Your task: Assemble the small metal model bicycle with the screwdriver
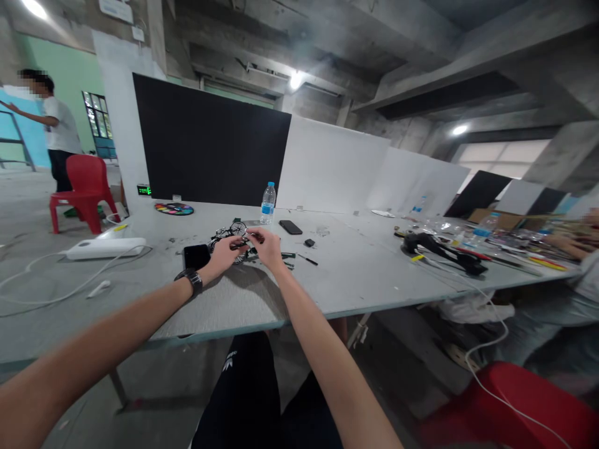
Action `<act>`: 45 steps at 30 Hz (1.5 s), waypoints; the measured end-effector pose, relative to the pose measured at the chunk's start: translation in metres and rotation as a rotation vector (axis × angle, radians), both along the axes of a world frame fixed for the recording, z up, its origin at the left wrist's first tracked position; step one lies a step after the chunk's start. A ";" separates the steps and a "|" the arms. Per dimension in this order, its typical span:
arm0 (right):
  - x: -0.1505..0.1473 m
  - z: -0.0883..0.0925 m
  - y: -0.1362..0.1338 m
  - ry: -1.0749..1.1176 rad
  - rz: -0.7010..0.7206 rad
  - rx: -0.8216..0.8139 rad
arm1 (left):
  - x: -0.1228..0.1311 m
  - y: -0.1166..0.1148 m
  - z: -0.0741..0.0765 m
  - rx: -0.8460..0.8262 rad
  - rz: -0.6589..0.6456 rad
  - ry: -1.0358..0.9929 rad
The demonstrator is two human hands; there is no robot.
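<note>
Head camera view, looking down over a pale grey desk: a small dark model with spoked wheels sits about midway between the desk's near and far edges, with both bare hands gathered at it. The left hand, with a dark watch at its wrist, reaches over the near edge; its fingers are narrow, curled against the model and seemingly holding it. The right hand meets it from the other side, thumb and fingers drawn close together beside the upper wheel; whether they pinch a part is too small to tell. For handling this fine, the left hand would serve best as a steady clamp, gripping solid parts rather than thin spokes, while the right works with light fingertip pressure so that nothing bends. Bracing both wrists on the desk should calm any shake. Loose dark green pieces lie just right of the right wrist, with a thin dark tool beyond them toward the desk's right end, so the right forearm is best not swept sideways. A black phone and a clear bottle are nearer the far edge.
</note>
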State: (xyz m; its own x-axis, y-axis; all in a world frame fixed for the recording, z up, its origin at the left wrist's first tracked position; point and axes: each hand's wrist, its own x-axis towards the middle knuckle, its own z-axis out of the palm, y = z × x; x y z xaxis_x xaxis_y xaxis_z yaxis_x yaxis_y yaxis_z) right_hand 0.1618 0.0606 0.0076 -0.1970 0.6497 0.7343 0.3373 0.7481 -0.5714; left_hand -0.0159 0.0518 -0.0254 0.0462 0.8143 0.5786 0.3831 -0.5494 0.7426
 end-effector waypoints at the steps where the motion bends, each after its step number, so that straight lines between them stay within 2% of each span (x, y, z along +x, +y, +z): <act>1: 0.000 0.000 0.000 -0.003 0.001 0.001 | 0.000 0.000 0.000 0.001 0.000 0.000; 13: 0.002 0.001 -0.005 -0.041 0.015 0.011 | 0.002 -0.002 0.000 0.008 0.028 -0.012; 19: 0.005 0.001 -0.005 -0.162 -0.002 0.052 | 0.000 -0.005 0.004 -0.008 0.053 0.039; 28: 0.006 0.006 -0.015 -0.431 -0.190 0.063 | 0.001 -0.009 0.007 -0.009 0.045 0.061; 34: 0.005 0.008 -0.016 -0.466 -0.220 0.070 | 0.003 -0.007 0.004 0.003 0.051 0.022; 40: 0.006 0.006 -0.015 -0.461 -0.190 0.114 | 0.003 -0.004 -0.001 0.011 0.019 0.001; 45: 0.004 0.006 -0.016 -0.494 -0.247 0.119 | 0.002 0.000 -0.003 0.006 0.035 -0.034</act>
State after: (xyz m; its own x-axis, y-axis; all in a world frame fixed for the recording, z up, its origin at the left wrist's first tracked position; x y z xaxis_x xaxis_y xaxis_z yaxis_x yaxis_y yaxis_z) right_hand 0.1662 0.0447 0.0134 -0.3883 0.6386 0.6644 0.7165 0.6626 -0.2181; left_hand -0.0141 0.0518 -0.0280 -0.0023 0.8114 0.5844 0.3764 -0.5407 0.7523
